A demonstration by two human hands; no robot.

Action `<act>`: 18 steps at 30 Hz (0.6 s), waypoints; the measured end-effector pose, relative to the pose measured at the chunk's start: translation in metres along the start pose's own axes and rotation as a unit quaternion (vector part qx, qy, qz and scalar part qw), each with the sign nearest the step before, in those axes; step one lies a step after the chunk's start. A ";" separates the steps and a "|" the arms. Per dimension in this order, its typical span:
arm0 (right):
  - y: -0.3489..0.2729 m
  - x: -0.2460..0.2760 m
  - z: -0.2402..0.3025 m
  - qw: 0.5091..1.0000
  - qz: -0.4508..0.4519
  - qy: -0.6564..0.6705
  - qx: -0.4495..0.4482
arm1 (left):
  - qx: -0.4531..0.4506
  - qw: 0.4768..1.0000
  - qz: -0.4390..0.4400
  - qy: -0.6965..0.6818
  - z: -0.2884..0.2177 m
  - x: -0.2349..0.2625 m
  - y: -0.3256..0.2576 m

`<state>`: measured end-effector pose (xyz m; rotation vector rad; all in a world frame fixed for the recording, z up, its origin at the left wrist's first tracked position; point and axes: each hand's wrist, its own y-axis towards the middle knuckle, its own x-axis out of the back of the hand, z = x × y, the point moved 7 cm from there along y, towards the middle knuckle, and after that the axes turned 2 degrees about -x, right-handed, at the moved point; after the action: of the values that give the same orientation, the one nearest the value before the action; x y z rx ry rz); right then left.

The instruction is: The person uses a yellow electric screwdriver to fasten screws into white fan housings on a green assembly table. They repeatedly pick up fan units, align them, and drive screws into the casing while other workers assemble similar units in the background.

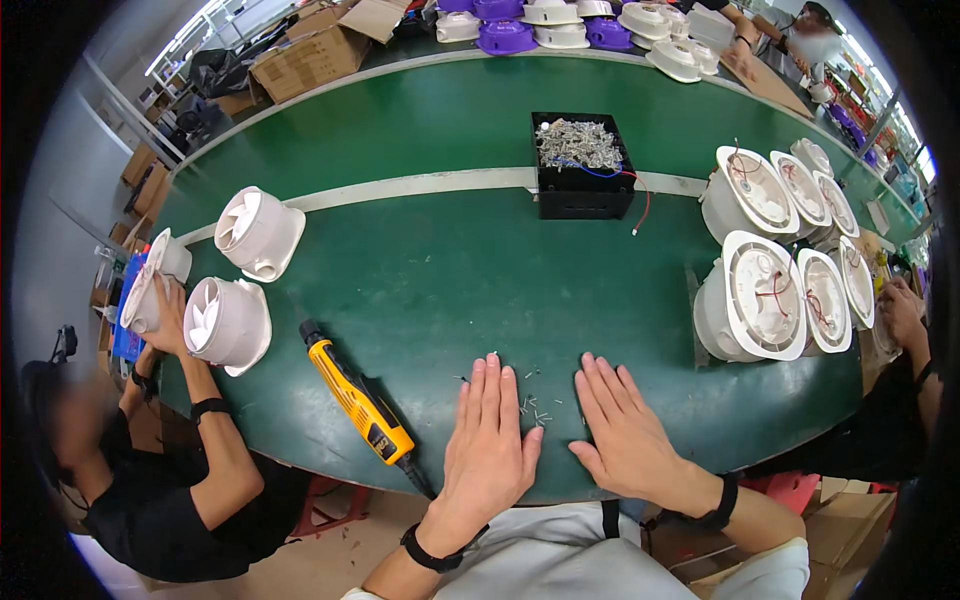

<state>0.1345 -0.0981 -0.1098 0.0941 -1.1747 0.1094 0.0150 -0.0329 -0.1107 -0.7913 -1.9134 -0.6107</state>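
Resting flat and empty on the green table (450, 260), both hands (487, 435) (625, 430) flank what look like scattered screws (530, 405), with the yellow driver (360, 402) lying untouched to the left.

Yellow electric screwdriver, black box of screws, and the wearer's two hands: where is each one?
Yellow electric screwdriver (360, 405), head view, middle of its body.
Black box of screws (583, 195), head view, front wall.
Left hand (487, 440), head view, its back.
Right hand (625, 430), head view, its back.

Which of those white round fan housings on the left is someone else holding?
The white round plastic fan housing at the far left edge: a co-worker's hand grips it. The other two stand untouched on the green table.
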 end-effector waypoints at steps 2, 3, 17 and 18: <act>-0.005 -0.004 -0.001 1.000 0.004 -0.003 -0.005 | -0.029 0.999 0.020 -0.006 -0.006 -0.004 0.002; -0.005 -0.005 0.002 1.000 0.008 -0.001 0.000 | -0.043 0.999 0.029 -0.008 -0.008 -0.005 0.002; 0.023 -0.016 0.019 0.997 0.013 0.063 0.050 | -0.003 0.999 0.011 0.032 0.007 -0.003 0.005; 0.021 -0.016 0.019 0.995 0.021 0.071 0.063 | -0.016 0.999 0.017 0.022 0.004 -0.001 0.008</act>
<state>0.1082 -0.0806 -0.1171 0.1689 -1.0275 0.2242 0.0189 -0.0256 -0.1125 -0.8226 -1.8509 -0.6336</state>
